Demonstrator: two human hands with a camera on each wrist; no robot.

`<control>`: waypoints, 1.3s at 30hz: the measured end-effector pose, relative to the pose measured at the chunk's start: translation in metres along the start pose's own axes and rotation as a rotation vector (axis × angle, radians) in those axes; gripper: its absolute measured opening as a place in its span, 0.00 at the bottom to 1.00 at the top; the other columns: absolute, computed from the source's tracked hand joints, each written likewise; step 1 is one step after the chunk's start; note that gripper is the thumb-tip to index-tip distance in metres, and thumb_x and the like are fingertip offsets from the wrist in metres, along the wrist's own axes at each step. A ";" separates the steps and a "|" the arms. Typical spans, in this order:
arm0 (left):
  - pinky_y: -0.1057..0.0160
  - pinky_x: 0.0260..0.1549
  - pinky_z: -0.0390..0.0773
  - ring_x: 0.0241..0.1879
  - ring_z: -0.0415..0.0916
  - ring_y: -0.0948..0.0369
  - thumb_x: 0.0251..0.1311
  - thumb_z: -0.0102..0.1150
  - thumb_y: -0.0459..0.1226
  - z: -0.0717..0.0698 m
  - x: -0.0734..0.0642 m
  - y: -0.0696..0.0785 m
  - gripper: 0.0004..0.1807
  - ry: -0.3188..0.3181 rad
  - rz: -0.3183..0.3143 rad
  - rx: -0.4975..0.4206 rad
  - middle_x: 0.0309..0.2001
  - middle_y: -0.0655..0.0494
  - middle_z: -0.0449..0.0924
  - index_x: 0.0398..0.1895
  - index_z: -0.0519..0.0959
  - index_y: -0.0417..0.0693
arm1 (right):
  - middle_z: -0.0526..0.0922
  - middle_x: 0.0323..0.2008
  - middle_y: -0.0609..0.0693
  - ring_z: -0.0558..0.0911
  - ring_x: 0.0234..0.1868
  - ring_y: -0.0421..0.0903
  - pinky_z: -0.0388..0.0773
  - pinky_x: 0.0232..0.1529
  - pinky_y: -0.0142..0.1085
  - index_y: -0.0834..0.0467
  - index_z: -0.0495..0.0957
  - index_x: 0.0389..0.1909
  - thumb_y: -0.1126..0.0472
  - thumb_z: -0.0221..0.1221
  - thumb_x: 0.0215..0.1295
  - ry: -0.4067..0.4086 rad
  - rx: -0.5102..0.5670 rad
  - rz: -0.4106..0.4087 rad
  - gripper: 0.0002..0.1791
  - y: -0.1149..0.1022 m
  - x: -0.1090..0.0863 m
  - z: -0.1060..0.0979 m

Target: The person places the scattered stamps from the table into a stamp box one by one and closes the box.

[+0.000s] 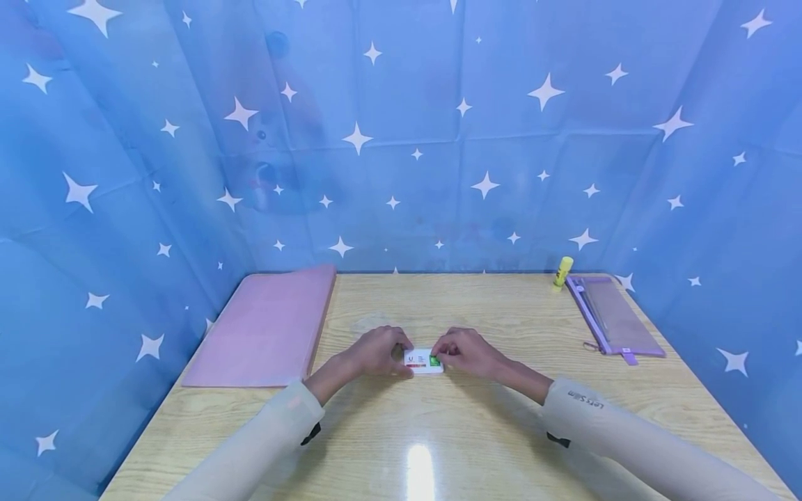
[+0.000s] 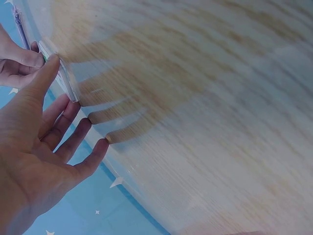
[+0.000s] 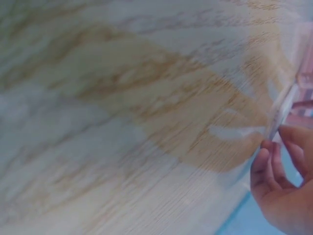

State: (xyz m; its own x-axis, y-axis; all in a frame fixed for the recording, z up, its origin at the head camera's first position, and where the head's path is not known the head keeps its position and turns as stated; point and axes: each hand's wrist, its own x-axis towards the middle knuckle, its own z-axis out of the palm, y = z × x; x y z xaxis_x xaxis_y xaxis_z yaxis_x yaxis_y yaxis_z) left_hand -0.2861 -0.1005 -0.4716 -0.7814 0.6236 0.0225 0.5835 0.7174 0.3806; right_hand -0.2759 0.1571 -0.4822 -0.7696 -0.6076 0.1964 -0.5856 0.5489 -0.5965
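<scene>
A small flat white packet [image 1: 415, 360] with a red band and printed lettering lies on the wooden table, between the two hands. Toward its right end is a green patch [image 1: 435, 361]. The left hand [image 1: 378, 351] holds the packet's left end, thumb on the near side and fingers on the far side. In the left wrist view its other fingertips rest on the tabletop. Thumb and fingers of the right hand [image 1: 470, 349] pinch at the right end, over the green patch, covering part of it. The right wrist view shows the packet [image 3: 282, 112] edge-on.
A large pink folder [image 1: 263, 330] lies on the left of the table [image 1: 351, 445]. At the back right stands a yellow glue stick [image 1: 563, 271], beside a purple zip pouch [image 1: 620, 316] with pens inside. Blue star-patterned cloth [image 1: 426, 111] hangs around the table.
</scene>
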 end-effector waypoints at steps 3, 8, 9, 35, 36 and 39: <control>0.65 0.45 0.77 0.46 0.78 0.61 0.52 0.81 0.50 0.000 0.000 0.000 0.29 0.002 0.005 0.000 0.51 0.57 0.85 0.55 0.86 0.47 | 0.79 0.34 0.48 0.76 0.29 0.36 0.76 0.29 0.28 0.61 0.88 0.39 0.70 0.64 0.69 0.001 -0.004 -0.004 0.05 -0.001 0.000 0.000; 0.66 0.45 0.77 0.45 0.78 0.61 0.52 0.81 0.50 0.000 0.000 0.000 0.29 -0.002 0.007 0.002 0.51 0.57 0.85 0.55 0.86 0.48 | 0.81 0.35 0.49 0.77 0.29 0.36 0.76 0.29 0.28 0.62 0.88 0.40 0.71 0.64 0.68 0.004 0.004 0.006 0.05 0.000 0.000 0.000; 0.66 0.45 0.77 0.45 0.78 0.62 0.52 0.81 0.50 -0.001 0.000 0.000 0.29 -0.003 0.006 0.005 0.51 0.57 0.85 0.55 0.86 0.48 | 0.81 0.35 0.49 0.77 0.29 0.36 0.76 0.29 0.28 0.62 0.88 0.40 0.71 0.64 0.68 0.006 0.006 0.005 0.05 0.000 0.001 0.000; 0.63 0.49 0.78 0.48 0.79 0.59 0.54 0.80 0.50 -0.003 0.000 -0.002 0.29 -0.015 0.002 -0.078 0.51 0.55 0.85 0.55 0.85 0.45 | 0.89 0.45 0.59 0.88 0.39 0.47 0.81 0.32 0.30 0.66 0.85 0.50 0.68 0.66 0.69 0.000 0.005 -0.006 0.12 -0.004 0.012 -0.019; 0.63 0.49 0.78 0.48 0.80 0.59 0.55 0.79 0.50 -0.003 0.000 -0.003 0.29 -0.012 0.003 -0.090 0.51 0.54 0.85 0.56 0.85 0.44 | 0.89 0.46 0.59 0.88 0.39 0.47 0.81 0.32 0.30 0.66 0.85 0.51 0.68 0.66 0.69 0.000 0.006 -0.006 0.12 -0.004 0.014 -0.020; 0.61 0.52 0.79 0.51 0.81 0.59 0.58 0.77 0.50 -0.007 -0.001 -0.004 0.28 0.002 -0.009 -0.108 0.52 0.54 0.85 0.57 0.85 0.44 | 0.88 0.48 0.60 0.88 0.40 0.46 0.82 0.32 0.30 0.66 0.85 0.52 0.68 0.66 0.68 0.002 0.000 -0.008 0.13 -0.005 0.018 -0.021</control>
State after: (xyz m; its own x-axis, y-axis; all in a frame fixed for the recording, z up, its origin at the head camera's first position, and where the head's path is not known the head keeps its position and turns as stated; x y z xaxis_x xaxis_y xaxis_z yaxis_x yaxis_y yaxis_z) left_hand -0.2897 -0.1063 -0.4666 -0.7872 0.6163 0.0202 0.5490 0.6856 0.4780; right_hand -0.2919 0.1559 -0.4592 -0.7653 -0.6109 0.2029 -0.5920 0.5441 -0.5946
